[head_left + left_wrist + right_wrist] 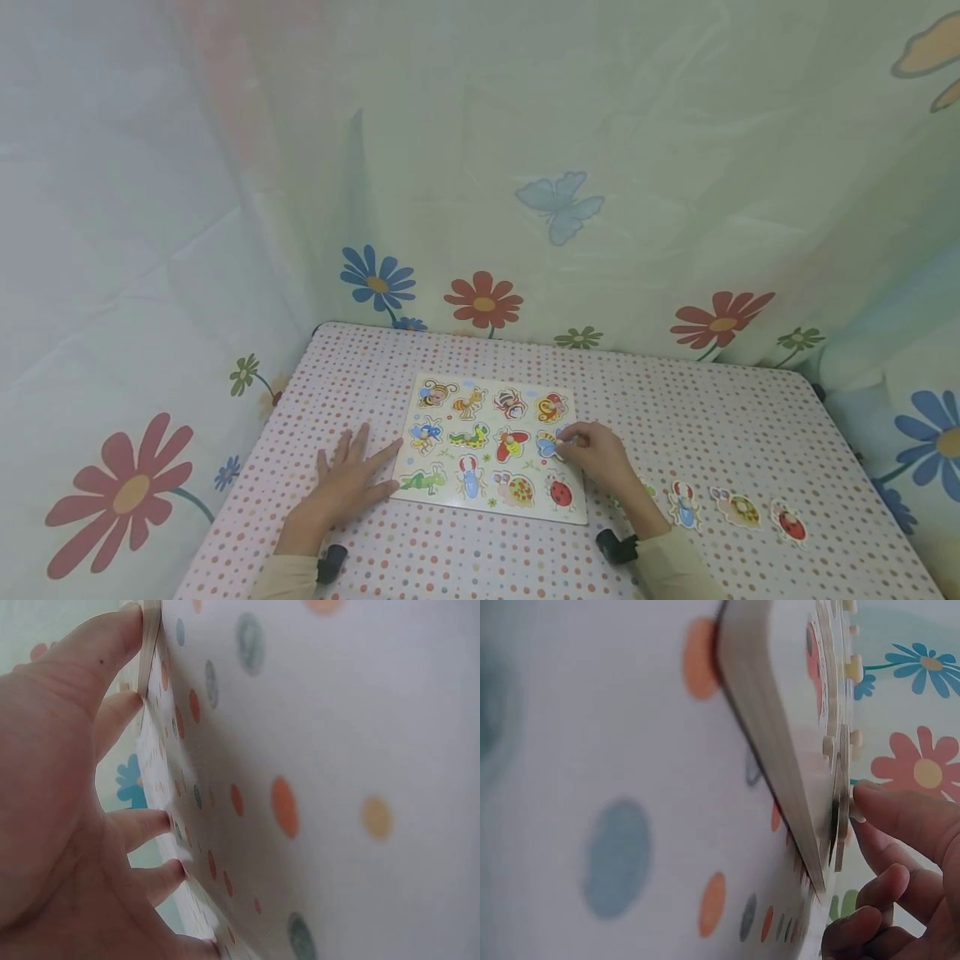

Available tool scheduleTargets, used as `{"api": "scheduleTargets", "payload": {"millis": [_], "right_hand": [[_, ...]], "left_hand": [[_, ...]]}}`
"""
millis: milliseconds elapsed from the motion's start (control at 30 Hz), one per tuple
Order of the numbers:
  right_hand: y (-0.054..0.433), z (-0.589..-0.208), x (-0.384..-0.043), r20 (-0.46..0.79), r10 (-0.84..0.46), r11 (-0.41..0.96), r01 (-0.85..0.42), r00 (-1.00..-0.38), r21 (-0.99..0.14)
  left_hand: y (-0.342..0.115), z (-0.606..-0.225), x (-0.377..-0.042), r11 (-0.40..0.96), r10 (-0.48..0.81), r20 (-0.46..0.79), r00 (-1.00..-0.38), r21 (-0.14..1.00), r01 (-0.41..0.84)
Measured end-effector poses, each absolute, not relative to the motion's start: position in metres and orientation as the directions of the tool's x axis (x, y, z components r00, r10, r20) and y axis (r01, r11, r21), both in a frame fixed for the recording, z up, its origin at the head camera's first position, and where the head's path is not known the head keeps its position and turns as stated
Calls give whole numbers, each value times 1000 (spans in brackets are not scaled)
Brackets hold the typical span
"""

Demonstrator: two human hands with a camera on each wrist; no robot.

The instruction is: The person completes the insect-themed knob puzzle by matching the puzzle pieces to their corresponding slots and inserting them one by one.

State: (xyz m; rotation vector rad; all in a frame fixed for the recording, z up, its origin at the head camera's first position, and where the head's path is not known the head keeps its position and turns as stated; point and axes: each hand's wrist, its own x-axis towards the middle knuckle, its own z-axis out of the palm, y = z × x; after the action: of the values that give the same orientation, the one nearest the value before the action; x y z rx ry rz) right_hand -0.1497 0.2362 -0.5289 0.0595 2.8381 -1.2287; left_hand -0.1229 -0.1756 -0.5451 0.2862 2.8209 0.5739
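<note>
Blue-winged piece (546, 447) sits beneath the pinching right fingers (904, 817).

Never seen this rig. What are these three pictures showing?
No machine: the left grip and right grip are a person's bare hands. The wide picture is from a head camera looking down; the close-ups come from the left wrist camera and the right wrist camera. On the dotted table lies an insect puzzle board, with a loose beetle piece, snail piece and ladybird piece to its right. The right grip pinches a blue-winged piece; the left touches the board's left edge.
</note>
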Motion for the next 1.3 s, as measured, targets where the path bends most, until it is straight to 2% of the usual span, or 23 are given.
{"api": "scheduleTargets", "payload": {"millis": [400, 967, 1300], "right_hand": [[230, -528, -151, -97, 59, 698, 110, -994, -707], [230, -530, -151, -78, 34, 727, 78, -996, -682], [243, -526, -145, -51, 4, 684, 40, -999, -728]], "left_hand": [[-176, -546, -123, 901, 242, -191, -951, 409, 147], [-175, -545, -122, 907, 235, -198, -951, 397, 141], [-175, -547, -122, 905, 237, -192, -952, 399, 145]]}}
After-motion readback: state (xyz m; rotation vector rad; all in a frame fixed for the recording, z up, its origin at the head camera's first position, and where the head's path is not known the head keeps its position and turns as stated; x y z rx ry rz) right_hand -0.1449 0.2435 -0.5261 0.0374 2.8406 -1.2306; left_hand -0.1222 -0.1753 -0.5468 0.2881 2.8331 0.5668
